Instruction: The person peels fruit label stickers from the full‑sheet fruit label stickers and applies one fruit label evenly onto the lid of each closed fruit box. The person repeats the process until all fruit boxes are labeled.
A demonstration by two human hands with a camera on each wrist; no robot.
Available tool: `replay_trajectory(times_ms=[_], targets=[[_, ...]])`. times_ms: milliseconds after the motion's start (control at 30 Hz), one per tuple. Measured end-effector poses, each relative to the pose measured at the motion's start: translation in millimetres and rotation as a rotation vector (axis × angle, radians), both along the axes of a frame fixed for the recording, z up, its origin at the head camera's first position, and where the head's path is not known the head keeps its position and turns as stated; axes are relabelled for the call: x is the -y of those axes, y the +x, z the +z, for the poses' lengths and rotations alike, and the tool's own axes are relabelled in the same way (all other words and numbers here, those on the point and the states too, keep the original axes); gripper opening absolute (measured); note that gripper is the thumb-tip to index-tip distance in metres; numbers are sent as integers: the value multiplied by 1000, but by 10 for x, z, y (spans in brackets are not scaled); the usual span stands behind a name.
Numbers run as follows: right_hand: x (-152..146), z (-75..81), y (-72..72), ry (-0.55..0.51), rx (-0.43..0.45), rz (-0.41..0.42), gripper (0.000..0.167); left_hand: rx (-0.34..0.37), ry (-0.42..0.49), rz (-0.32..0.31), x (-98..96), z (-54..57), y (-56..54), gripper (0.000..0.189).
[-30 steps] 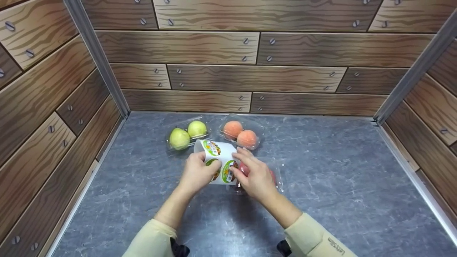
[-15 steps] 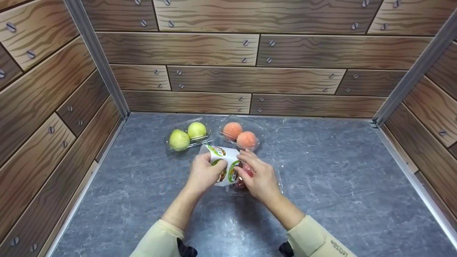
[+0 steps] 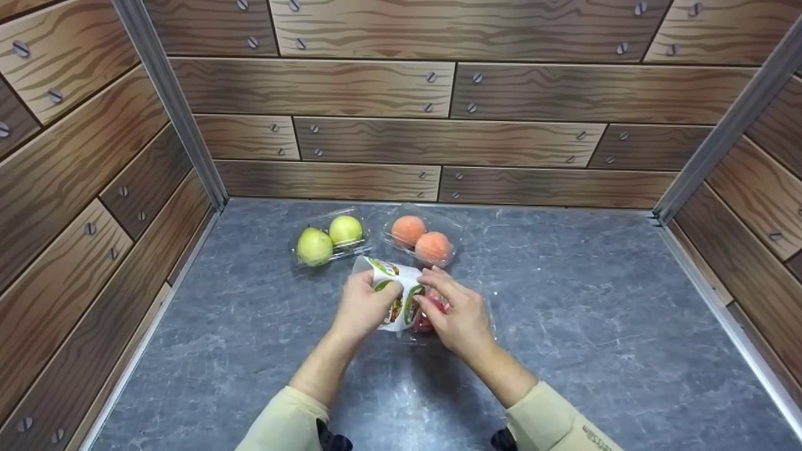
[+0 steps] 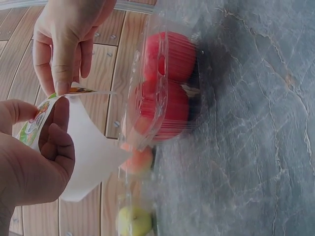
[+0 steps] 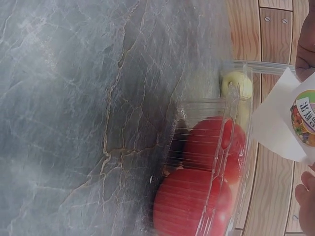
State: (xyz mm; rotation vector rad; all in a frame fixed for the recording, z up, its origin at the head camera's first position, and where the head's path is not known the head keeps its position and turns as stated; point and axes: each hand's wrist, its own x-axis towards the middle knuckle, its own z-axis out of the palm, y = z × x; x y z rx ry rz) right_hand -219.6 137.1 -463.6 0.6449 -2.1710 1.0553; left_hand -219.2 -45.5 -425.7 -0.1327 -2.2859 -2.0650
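A white strip of round fruit stickers [image 3: 401,275] is bent into a curve above the table. My left hand [image 3: 362,305] grips its left part, thumb on the printed face and fingers curled behind, as the left wrist view shows. At the strip's right edge, my right hand [image 3: 460,310] pinches with thumb and fingertips. In the right wrist view a green-edged sticker [image 5: 304,118] faces the camera. Beneath the hands sits a clear plastic clamshell [image 4: 160,98] with two red fruits [image 4: 170,56], partly hidden by the right hand in the head view.
Behind the hands stand two more clear clamshells, one with green-yellow pears [image 3: 315,246] on the left, one with orange-pink peaches [image 3: 432,248] beside it. Wood-print walls [image 3: 376,94] enclose the grey marbled table [image 3: 595,313] at the back and both sides.
Both hands have shifted slightly right and nearer the body with the sticker strip. The strip's right side now curves away more. The fruit packs have stayed in place.
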Motion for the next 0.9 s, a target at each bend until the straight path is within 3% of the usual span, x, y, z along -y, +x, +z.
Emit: replay_trajectory(times_ms=[433,700,900], targets=[[-4,-47,-11,-32,-64,4,31,18,56,5,-22,-1,-2,20],[2,-53,-6,-46,-57,-8,29,7,21,41,-39,-13,-17,18],[8,-55,-6,-47,-60,-19,23,17,23,34,-32,-20,-18,18]])
